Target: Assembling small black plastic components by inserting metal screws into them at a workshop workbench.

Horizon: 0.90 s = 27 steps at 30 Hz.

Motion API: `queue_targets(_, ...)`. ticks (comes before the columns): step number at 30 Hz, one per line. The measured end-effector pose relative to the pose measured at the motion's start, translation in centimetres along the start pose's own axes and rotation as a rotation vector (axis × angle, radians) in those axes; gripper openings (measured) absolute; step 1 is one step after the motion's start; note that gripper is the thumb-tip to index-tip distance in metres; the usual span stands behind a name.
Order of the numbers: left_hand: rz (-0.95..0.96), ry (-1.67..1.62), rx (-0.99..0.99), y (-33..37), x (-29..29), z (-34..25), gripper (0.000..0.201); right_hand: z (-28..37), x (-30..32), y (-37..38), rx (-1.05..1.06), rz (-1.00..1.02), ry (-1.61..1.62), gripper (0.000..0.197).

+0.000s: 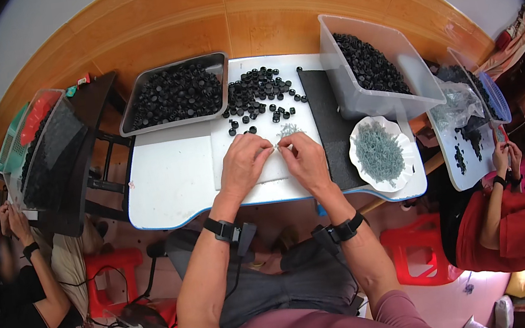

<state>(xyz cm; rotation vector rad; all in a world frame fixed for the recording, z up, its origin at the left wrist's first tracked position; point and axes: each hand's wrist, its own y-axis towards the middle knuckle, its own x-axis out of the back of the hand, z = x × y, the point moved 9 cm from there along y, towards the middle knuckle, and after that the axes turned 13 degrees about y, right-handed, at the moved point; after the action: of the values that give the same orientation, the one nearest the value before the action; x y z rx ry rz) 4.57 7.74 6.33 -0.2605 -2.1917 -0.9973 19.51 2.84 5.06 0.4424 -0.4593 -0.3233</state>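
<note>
Left hand [245, 158], right hand [304, 160] pinched closed, contents unclear
Black caps [258, 90] lie on the far side, likely for easy reach.

Caps [259, 88] lie on the table [166, 186] between the left tray [171, 125] and right bin [393, 101].

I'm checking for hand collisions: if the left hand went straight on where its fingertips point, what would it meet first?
Probably the right hand: the left hand has its fingertips turned rightward, close to it. Anything pinched between is too small to tell, and depth is unclear.
</note>
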Motion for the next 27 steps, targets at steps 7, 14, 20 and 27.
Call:
queue_targets(7,0.028,0.033,-0.051,0.0,-0.3,-0.8,0.010,0.2,0.3,0.0,0.054,-0.048,-0.001,0.010)
queue_targets(14,-0.035,0.026,0.004,-0.2,0.2,-0.2,0.010,1.1,0.7,-0.2,0.142,-0.099,-0.122,0.013)
queue_targets(20,-0.038,-0.029,0.038,-0.2,0.2,0.2,0.010,0.8,0.8,-0.2,0.019,-0.056,0.108,0.010)
queue_targets(27,-0.043,-0.050,0.006,-0.1,0.5,-0.1,0.009,-0.2,0.3,0.0,-0.024,-0.008,0.190,0.009)
